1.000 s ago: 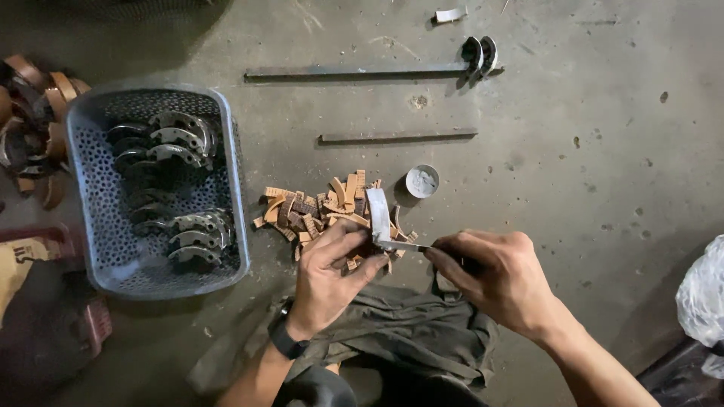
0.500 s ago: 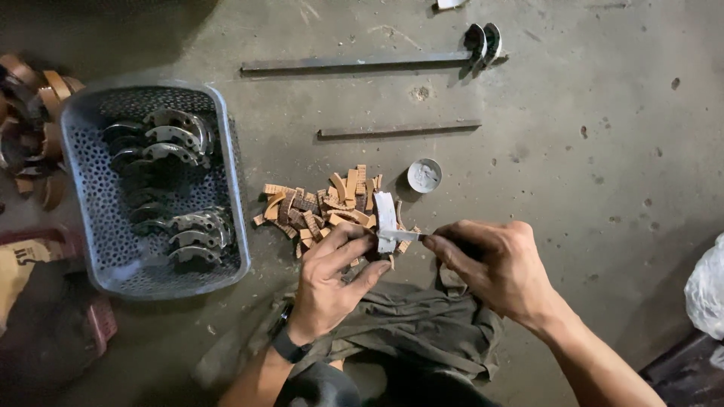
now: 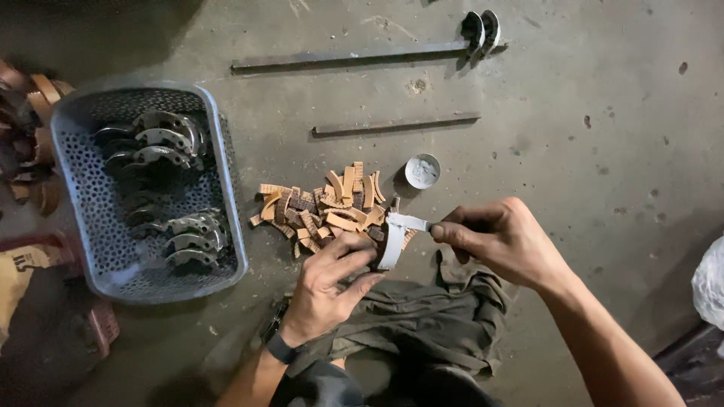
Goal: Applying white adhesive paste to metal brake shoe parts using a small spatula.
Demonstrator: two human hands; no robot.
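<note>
My left hand (image 3: 326,286) holds a curved metal brake shoe (image 3: 391,245) upright over a dark cloth (image 3: 422,324) on my lap. My right hand (image 3: 501,241) grips a small tool whose white-coated blade (image 3: 407,221) touches the top of the shoe's curved face. Just beyond the hands lies a heap of tan and brown curved lining pieces (image 3: 320,207) on the concrete floor. A small round tin (image 3: 422,171) with white paste stands behind the heap.
A grey perforated plastic basket (image 3: 83,218) at the left holds several metal brake shoes (image 3: 162,139). Two long metal bars (image 3: 347,56) (image 3: 396,125) lie on the floor farther away. More worn shoes (image 3: 30,128) are piled at the far left. A white bag (image 3: 709,283) sits at the right edge.
The view has shifted slightly. My right hand has kept the blade at the top of the shoe, working it across the curved face, while my left hand holds the shoe steady.
</note>
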